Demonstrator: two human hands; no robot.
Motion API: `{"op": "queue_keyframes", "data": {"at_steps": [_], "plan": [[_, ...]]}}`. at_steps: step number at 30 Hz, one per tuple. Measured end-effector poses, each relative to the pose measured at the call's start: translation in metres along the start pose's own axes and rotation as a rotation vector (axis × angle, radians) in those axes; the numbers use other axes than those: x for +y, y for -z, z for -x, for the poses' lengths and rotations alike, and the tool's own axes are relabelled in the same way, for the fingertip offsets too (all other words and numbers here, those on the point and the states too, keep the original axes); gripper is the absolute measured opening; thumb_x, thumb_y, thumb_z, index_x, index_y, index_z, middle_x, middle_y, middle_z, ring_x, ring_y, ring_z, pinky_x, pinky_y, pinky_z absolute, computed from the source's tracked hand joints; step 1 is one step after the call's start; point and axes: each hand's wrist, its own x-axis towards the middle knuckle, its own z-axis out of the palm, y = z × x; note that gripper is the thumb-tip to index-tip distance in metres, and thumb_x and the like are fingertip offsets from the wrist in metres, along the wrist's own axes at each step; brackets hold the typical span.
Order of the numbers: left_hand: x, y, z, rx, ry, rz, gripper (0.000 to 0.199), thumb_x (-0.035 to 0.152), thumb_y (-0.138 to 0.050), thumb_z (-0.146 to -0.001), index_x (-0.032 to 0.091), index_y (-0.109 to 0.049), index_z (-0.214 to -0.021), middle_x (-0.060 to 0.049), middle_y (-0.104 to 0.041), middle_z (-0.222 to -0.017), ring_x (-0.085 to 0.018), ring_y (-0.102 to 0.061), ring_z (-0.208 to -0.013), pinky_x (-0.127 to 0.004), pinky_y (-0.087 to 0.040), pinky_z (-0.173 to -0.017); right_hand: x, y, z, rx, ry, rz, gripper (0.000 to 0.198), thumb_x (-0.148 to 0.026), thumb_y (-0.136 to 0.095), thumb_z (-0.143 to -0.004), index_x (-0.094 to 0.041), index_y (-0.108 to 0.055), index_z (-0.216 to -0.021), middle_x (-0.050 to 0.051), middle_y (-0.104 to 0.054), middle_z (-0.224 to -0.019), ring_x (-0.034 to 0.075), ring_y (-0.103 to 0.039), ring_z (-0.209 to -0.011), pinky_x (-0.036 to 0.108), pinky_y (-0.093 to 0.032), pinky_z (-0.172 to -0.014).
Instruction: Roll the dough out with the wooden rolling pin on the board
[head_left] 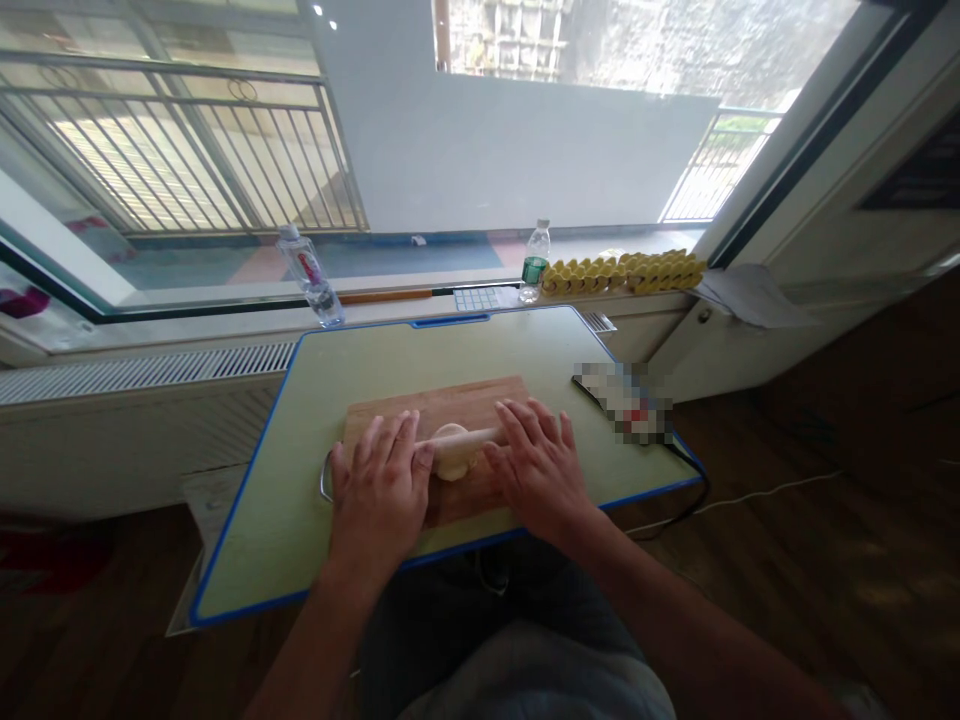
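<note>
The fingers of two hands, the left hand (381, 490) and the right hand (538, 462), lie nearly straight over the two ends of one rolling pin (474, 438), resting on top rather than curled around it. At the centre of the frame, under the pin's middle, is one flattened round of dough (454, 464), showing on both sides of it. Beneath lies one wooden cutting board (431, 402) with a metal handle (325, 478), on a blue-edged tabletop (517, 345). Right of centre sits one pixelated object (626, 402). Beyond the tabletop stand two plastic bottles (535, 262), one further left, and yellow egg trays (622, 272), their number unclear.
</note>
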Motion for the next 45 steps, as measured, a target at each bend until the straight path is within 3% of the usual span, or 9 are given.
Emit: {"op": "queue_keyframes", "data": {"at_steps": [5,12,15,23,27,30,35,40,45], "plan": [[-0.003,-0.003,0.021,0.029,-0.034,0.011,0.061,0.049,-0.032,-0.109,0.02,-0.046,-0.161,-0.015,-0.053,-0.162,-0.035,-0.041,-0.155,-0.066,-0.023,-0.127,0.002,0.004,0.02,-0.006,0.036,-0.007,0.055,-0.043,-0.039,-0.111,-0.02,-0.043,-0.162,0.009,-0.049,-0.166,0.029,-0.03,-0.159,0.058,-0.018,-0.13],[-0.005,0.002,-0.029,-0.068,-0.01,-0.033,0.058,0.05,-0.03,-0.109,0.025,-0.057,-0.154,-0.009,-0.055,-0.161,-0.038,-0.04,-0.154,-0.071,-0.022,-0.126,-0.001,-0.003,-0.043,-0.037,-0.001,-0.001,0.055,-0.049,-0.044,-0.109,-0.02,-0.054,-0.155,0.009,-0.054,-0.161,0.033,-0.037,-0.155,0.057,-0.026,-0.128],[-0.008,0.003,-0.034,-0.092,-0.022,-0.016,0.054,0.049,-0.032,-0.109,0.029,-0.06,-0.15,-0.006,-0.058,-0.158,-0.036,-0.042,-0.153,-0.069,-0.023,-0.126,0.001,0.0,-0.052,-0.06,0.045,-0.021,0.052,-0.048,-0.046,-0.109,-0.022,-0.058,-0.151,0.007,-0.058,-0.158,0.031,-0.041,-0.153,0.052,-0.031,-0.126],[-0.02,0.004,-0.012,-0.127,-0.103,0.028,0.052,0.037,-0.044,-0.105,0.033,-0.054,-0.156,-0.001,-0.062,-0.155,-0.03,-0.048,-0.15,-0.053,-0.023,-0.129,0.007,0.016,-0.032,-0.147,0.095,-0.176,0.036,-0.04,-0.053,-0.106,-0.032,-0.068,-0.138,0.0,-0.069,-0.145,0.027,-0.052,-0.146,0.051,-0.029,-0.128],[-0.02,0.003,-0.01,-0.174,-0.082,0.045,0.054,0.034,-0.045,-0.104,0.034,-0.052,-0.157,-0.002,-0.062,-0.154,-0.03,-0.049,-0.149,-0.054,-0.023,-0.128,0.007,0.017,-0.032,-0.194,0.061,-0.213,0.033,-0.038,-0.053,-0.106,-0.035,-0.07,-0.134,-0.001,-0.072,-0.139,0.027,-0.055,-0.142,0.05,-0.029,-0.128],[-0.016,0.003,-0.012,-0.127,-0.056,0.069,0.051,0.035,-0.043,-0.105,0.034,-0.056,-0.154,-0.001,-0.063,-0.153,-0.031,-0.048,-0.149,-0.056,-0.023,-0.128,0.009,0.019,-0.035,-0.194,0.071,-0.21,0.033,-0.039,-0.05,-0.107,-0.035,-0.071,-0.132,-0.001,-0.072,-0.14,0.027,-0.053,-0.143,0.049,-0.029,-0.128],[-0.007,0.002,-0.012,-0.029,-0.033,0.049,0.05,0.039,-0.038,-0.108,0.029,-0.059,-0.152,-0.004,-0.062,-0.155,-0.032,-0.045,-0.151,-0.06,-0.023,-0.127,0.012,0.014,-0.032,-0.137,0.136,-0.169,0.041,-0.039,-0.04,-0.11,-0.03,-0.068,-0.138,0.001,-0.067,-0.147,0.027,-0.048,-0.146,0.047,-0.028,-0.127],[0.0,-0.001,-0.014,0.018,0.007,0.06,0.052,0.045,-0.032,-0.109,0.025,-0.065,-0.145,-0.006,-0.063,-0.154,-0.033,-0.046,-0.149,-0.061,-0.025,-0.126,0.005,0.008,-0.022,-0.053,0.064,-0.119,0.042,-0.04,-0.039,-0.112,-0.026,-0.065,-0.141,0.004,-0.064,-0.151,0.026,-0.044,-0.147,0.045,-0.027,-0.126],[0.003,0.002,-0.009,0.013,0.014,0.083,0.052,0.045,-0.031,-0.11,0.025,-0.067,-0.142,-0.007,-0.062,-0.154,-0.034,-0.046,-0.15,-0.06,-0.025,-0.125,-0.003,0.01,-0.005,-0.002,0.006,-0.071,0.044,-0.043,-0.04,-0.112,-0.025,-0.058,-0.149,0.005,-0.058,-0.158,0.027,-0.038,-0.153,0.051,-0.017,-0.129]]}}
